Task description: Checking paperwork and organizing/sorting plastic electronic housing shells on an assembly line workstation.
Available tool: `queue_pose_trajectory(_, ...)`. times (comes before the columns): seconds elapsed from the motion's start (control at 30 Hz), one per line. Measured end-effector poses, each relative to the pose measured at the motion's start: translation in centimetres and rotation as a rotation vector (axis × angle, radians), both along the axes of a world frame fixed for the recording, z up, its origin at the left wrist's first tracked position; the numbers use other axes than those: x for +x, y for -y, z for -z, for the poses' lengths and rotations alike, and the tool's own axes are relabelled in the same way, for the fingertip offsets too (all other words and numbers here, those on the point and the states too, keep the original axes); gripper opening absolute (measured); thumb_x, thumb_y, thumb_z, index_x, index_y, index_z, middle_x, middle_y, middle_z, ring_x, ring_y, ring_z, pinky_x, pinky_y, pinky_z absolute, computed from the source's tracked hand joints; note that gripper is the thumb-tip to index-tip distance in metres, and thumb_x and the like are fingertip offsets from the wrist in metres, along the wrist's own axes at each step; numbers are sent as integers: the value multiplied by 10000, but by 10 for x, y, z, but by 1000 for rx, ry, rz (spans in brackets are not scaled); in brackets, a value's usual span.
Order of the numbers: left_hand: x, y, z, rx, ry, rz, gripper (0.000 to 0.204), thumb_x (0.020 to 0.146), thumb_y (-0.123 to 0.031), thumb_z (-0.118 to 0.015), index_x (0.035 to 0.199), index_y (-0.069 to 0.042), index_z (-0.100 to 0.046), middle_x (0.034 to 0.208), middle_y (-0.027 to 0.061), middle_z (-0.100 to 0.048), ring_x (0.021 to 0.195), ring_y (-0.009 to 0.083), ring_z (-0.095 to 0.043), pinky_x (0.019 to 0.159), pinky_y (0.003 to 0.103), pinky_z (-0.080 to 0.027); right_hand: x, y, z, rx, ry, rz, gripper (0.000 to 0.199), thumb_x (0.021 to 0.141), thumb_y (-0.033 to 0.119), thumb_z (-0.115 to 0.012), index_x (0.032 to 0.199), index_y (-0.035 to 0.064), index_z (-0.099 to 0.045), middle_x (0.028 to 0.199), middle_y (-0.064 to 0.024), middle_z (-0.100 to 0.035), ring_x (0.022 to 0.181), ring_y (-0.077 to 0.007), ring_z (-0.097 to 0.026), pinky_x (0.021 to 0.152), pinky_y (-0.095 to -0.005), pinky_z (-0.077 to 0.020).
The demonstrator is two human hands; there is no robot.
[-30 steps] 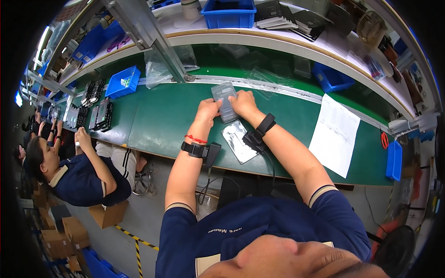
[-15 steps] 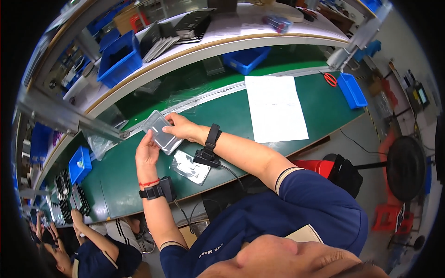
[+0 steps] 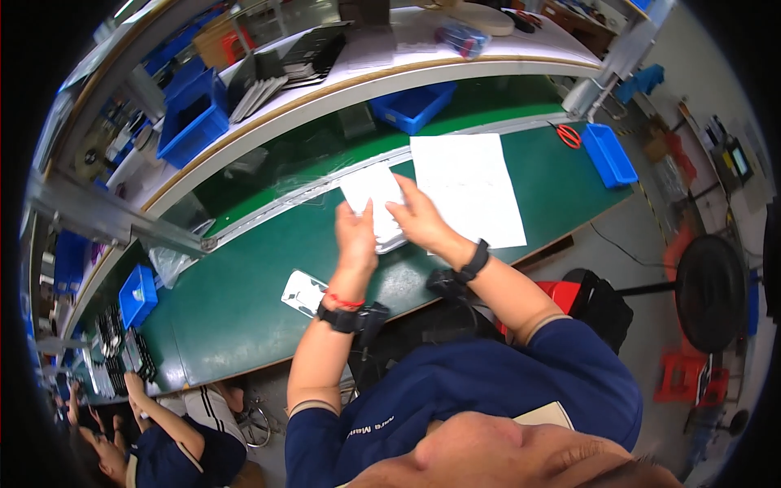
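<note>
Both my hands are raised over the green bench mat (image 3: pixel 244 301) and share one flat piece. My left hand (image 3: pixel 356 236) grips the lower left edge of a thin white sheet-like piece (image 3: pixel 370 189). My right hand (image 3: pixel 416 218) pinches its right edge. A grey flat tray edge (image 3: pixel 392 241) shows just beneath the hands; whether it is part of the same piece I cannot tell. A large white paper sheet (image 3: pixel 472 183) lies on the mat directly right of my right hand.
A small white flat part (image 3: pixel 303 291) lies on the mat near my left wrist. Blue bins (image 3: pixel 413 106) (image 3: pixel 608 154) (image 3: pixel 137 294), red scissors (image 3: pixel 568 134) and a shelf of dark trays (image 3: pixel 285 65) surround the bench. Another person (image 3: pixel 159 443) works at lower left.
My hands carried the flat piece rightward along the bench, close to the white paper sheet. The small white part now lies to the left of my hands.
</note>
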State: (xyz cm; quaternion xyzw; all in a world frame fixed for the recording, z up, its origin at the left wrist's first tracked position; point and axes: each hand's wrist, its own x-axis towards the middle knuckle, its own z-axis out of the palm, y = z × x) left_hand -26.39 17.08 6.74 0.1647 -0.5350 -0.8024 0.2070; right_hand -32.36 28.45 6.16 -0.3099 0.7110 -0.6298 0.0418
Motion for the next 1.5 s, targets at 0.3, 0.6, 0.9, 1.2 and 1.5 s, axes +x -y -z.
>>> queue_pose_trajectory(0.3,-50,-90,29,-1057,-21,222,706,873,-314,-616,1408,15,-293,1387,265,-379,1259,340,-421,1032,421,-348,-94,-129,14,245,225,376,513,886,128,-596,1343,-2,-401,1204,-193,-550,939,-228,-607,835,-304,-482)
queue_pose_trajectory(0.6,-61,-113,26,-1392,92,553,505,938,-236,-470,1396,-53,-361,1493,183,-263,1394,333,-232,1112,536,-178,-91,-131,6,1016,-229,531,508,925,324,-496,1414,233,-394,1411,-248,-369,1282,-406,-342,1016,-518,-285)
queue_pose_trajectory(0.9,-61,-104,22,-1378,108,600,524,925,-234,-499,1412,-104,-357,1500,194,-231,1401,366,-192,1110,546,-180,-102,-128,5,1199,-310,423,517,935,270,-468,1436,279,-344,1411,-209,-399,1274,-387,-373,1009,-531,-272)
queue_pose_trajectory(1.2,90,-42,-26,-1471,213,261,559,858,-282,-620,1364,-123,-441,1460,265,-248,1380,455,-161,1082,612,-144,-95,-117,-47,1010,-508,527,460,894,227,-549,1342,148,-484,1259,-174,-550,1165,-355,-490,986,-515,-313)
queue_pose_trajectory(1.5,157,21,38,-1496,700,-209,405,862,-300,-605,1234,-141,-585,1454,198,-320,1351,430,-253,1052,644,-162,-97,88,-53,863,-361,225,525,814,390,-643,1156,-3,-579,1164,-212,-589,1105,-366,-537,921,-449,-449)
